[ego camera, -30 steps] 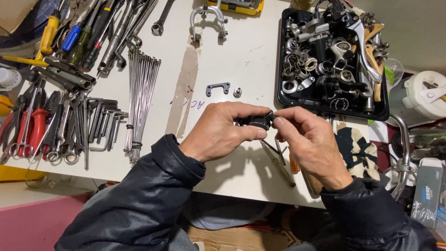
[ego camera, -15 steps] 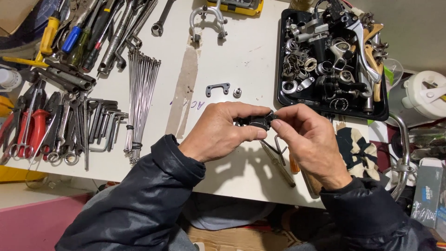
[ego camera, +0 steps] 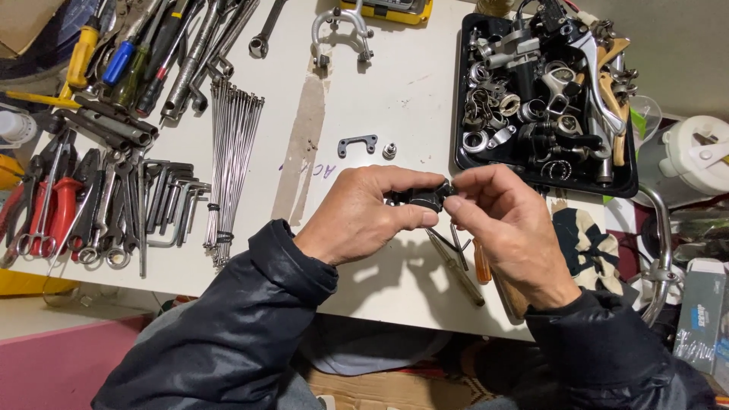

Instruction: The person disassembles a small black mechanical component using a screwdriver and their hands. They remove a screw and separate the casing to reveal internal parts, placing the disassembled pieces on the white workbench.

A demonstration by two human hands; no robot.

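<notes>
Little has shifted since a moment ago: your left hand (ego camera: 364, 216) and right hand (ego camera: 505, 228) stay closed on the small black part (ego camera: 427, 197), pinched between both sets of fingertips above the near edge of the white worktop (ego camera: 395, 91). It looks hard, light and smooth, likely slippery, so grip its flanks. Under your hands lie slim tools (ego camera: 456, 266). Beyond them sit a small metal bracket (ego camera: 357, 144), bundled steel spokes (ego camera: 231, 159), and, at the far right corner, a black tray (ego camera: 626, 182) of shiny parts.
</notes>
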